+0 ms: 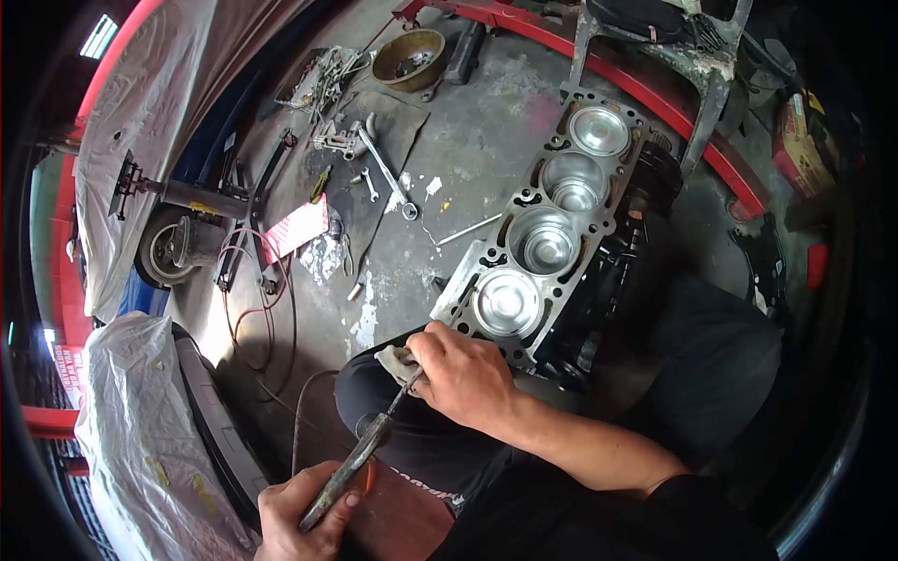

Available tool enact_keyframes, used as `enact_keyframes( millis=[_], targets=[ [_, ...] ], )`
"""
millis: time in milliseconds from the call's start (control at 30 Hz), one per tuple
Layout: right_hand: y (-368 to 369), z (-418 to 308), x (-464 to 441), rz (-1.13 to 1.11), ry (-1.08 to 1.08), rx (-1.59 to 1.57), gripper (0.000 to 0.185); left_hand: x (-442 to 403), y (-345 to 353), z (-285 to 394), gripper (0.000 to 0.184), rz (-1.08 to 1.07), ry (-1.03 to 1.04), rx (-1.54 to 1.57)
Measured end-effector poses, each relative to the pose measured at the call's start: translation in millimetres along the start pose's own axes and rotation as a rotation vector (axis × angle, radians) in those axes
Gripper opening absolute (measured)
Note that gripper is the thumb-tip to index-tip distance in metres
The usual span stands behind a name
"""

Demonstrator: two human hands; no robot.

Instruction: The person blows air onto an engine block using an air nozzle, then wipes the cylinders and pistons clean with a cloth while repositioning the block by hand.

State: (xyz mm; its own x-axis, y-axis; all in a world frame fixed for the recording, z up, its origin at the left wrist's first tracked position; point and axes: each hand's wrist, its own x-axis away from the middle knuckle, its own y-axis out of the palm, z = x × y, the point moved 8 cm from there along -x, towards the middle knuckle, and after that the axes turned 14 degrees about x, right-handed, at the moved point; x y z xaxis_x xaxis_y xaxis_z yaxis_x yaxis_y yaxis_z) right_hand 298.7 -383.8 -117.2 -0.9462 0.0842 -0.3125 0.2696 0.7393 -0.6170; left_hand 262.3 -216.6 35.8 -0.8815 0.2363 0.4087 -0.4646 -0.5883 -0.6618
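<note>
My left hand (309, 512) is closed around the worn, dark handle of a tool with a thin metal shaft (372, 438); its exact kind is unclear. The shaft points up toward my right hand (466, 376), whose fingers are closed on a pale, stained rag (397, 363) around the shaft's far end. The tip is hidden there. Just beyond my right hand stands an engine block (460, 297) with its bare top face up. Shiny pistons (508, 303) sit in its bores at different heights.
Wrenches (388, 173), a metal bowl of small parts (409, 61) and a red-and-white paper (297, 229) lie on the stained floor. Hoses (271, 327) curl at the left beside a plastic-covered vehicle part (154, 421). A red steel beam (645, 84) runs behind the block.
</note>
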Motion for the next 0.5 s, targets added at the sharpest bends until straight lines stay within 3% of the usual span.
enact_keyframes(
  millis=[500],
  targets=[
    [-28,28,2,0.027,0.097,0.043,0.045,-26,15,22,0.024,-0.051,0.155,0.138]
  ],
)
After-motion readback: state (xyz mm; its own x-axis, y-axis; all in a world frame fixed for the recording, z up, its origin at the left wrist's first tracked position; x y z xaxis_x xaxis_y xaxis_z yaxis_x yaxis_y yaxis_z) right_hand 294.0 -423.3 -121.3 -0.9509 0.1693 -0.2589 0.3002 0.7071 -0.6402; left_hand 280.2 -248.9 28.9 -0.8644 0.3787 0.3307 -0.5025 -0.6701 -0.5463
